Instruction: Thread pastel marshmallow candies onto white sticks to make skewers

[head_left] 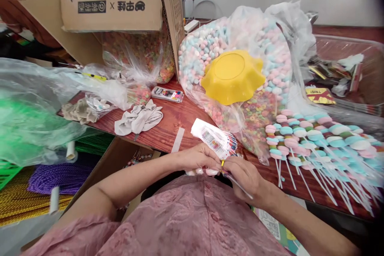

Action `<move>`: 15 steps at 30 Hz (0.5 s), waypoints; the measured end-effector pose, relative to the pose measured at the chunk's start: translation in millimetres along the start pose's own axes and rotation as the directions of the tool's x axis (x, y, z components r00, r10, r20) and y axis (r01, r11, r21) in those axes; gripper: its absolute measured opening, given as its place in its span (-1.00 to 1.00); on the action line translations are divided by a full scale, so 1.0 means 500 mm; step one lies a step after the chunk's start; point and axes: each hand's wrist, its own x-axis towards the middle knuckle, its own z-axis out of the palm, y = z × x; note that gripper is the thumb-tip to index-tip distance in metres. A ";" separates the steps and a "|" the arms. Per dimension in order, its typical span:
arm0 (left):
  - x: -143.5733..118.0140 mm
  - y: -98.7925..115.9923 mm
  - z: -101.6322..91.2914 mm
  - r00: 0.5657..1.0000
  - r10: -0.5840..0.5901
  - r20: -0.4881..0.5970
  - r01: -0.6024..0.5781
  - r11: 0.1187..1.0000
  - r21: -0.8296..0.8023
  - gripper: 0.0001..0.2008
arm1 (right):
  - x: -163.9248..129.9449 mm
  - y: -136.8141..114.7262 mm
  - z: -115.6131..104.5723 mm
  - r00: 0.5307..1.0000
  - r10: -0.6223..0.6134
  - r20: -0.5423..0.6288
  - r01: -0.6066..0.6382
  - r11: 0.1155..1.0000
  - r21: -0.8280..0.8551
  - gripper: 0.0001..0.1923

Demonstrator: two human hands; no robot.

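Left of the finished skewers [324, 140], the left hand [199, 158] and right hand [244, 174] pinch a printed bag [214, 138] shut around another; a gold tie [222, 163] sits between them, and loose candy [210, 48] remains bagged.

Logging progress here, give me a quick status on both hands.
Left hand and right hand both pinch a wrapped candy skewer. Finished skewers piled right. Nothing blocking.
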 end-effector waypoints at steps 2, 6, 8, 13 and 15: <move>0.003 0.000 -0.003 0.997 -0.069 0.045 0.072 0.994 -0.088 -0.81 | -0.003 -0.003 -0.007 0.977 -0.210 -0.024 0.204 0.967 -0.152 -0.71; 0.021 -0.004 -0.007 0.975 -0.158 0.158 0.182 0.972 -0.151 -0.88 | -0.014 0.002 -0.009 0.940 -0.341 0.007 0.339 0.930 -0.144 -0.64; 0.029 -0.007 -0.007 0.958 -0.209 0.198 0.237 0.963 -0.127 -0.91 | -0.019 0.006 -0.008 0.935 -0.352 0.047 0.355 0.929 -0.100 -0.59; 0.040 -0.006 0.001 0.938 -0.269 0.218 0.287 0.956 -0.055 -0.95 | -0.017 0.002 -0.005 0.916 -0.398 0.043 0.400 0.907 -0.131 -0.66; 0.040 -0.005 0.004 0.935 -0.272 0.226 0.287 0.957 -0.035 -0.95 | -0.017 -0.001 -0.002 0.920 -0.391 0.013 0.388 0.908 -0.158 -0.72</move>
